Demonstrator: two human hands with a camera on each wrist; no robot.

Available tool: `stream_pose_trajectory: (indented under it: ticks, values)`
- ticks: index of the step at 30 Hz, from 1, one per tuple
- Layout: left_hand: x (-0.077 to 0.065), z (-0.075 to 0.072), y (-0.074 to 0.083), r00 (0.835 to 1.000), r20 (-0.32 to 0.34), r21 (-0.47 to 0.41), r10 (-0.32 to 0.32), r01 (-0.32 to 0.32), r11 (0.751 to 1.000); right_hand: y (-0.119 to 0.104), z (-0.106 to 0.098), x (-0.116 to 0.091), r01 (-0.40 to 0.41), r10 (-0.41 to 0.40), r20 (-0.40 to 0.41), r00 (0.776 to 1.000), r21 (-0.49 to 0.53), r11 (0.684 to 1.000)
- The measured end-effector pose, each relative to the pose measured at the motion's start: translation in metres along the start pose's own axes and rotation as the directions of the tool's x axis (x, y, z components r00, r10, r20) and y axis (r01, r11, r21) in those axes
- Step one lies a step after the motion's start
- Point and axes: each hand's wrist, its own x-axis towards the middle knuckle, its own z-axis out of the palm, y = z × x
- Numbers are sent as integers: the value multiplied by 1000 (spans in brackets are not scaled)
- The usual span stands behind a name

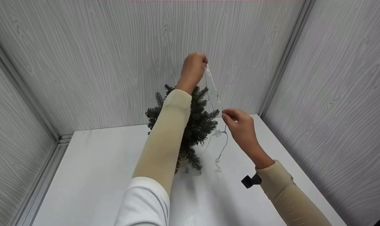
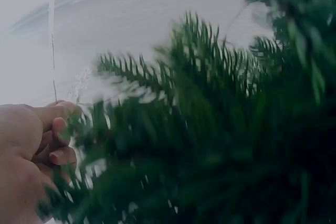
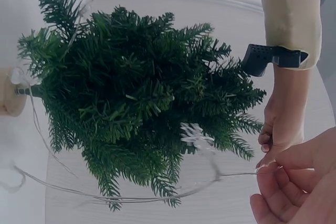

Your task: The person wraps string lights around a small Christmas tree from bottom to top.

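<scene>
A small artificial Christmas tree (image 1: 205, 122) stands upright on the white table, partly hidden behind the left forearm. Above its top, my left hand (image 1: 192, 69) grips a thin string of lights (image 1: 212, 80) with curled fingers. The wire slants down to my right hand (image 1: 241, 128), which pinches it between thumb and forefinger at the tree's right side. Below that hand, a loose end dangles with a clear snowflake ornament (image 1: 218, 133) on it. In the right wrist view the snowflake (image 3: 197, 136) overlaps the branches, and a doubled wire trails past the tree.
White table (image 1: 108, 166) surrounds the tree's base (image 1: 190, 171). Wood-grain panels rise behind (image 1: 114, 62) and at both sides. A black wrist camera (image 1: 249, 181) juts from the right sleeve, and another (image 3: 273, 57) is strapped to the left one.
</scene>
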Motion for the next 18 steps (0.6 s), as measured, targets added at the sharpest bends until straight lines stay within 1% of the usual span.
stream_pose_trajectory:
  ticks: [5, 7, 11, 14, 18]
  values:
    - [1, -10, -14, 999, -23, -11, -35, 34, 999, -5, 5, -7, 12, -11, 24, 1000, -8, 1000]
    - [0, -12, -20, 999, -32, 3, -37, 37, 999, -7, 7, -9, 17, -16, 37, 999, -14, 1000]
    - [1, -15, -26, 998, -20, 35, -63, 63, 997, -12, 7, -12, 42, -42, 47, 998, -5, 999]
    - [5, -13, -23, 996, 13, 21, -85, 85, 996, -15, 6, -15, 62, -63, 34, 997, 13, 998]
    - [11, -8, -14, 995, 72, -52, -75, 79, 996, -18, 7, -19, 74, -74, 16, 997, 30, 997]
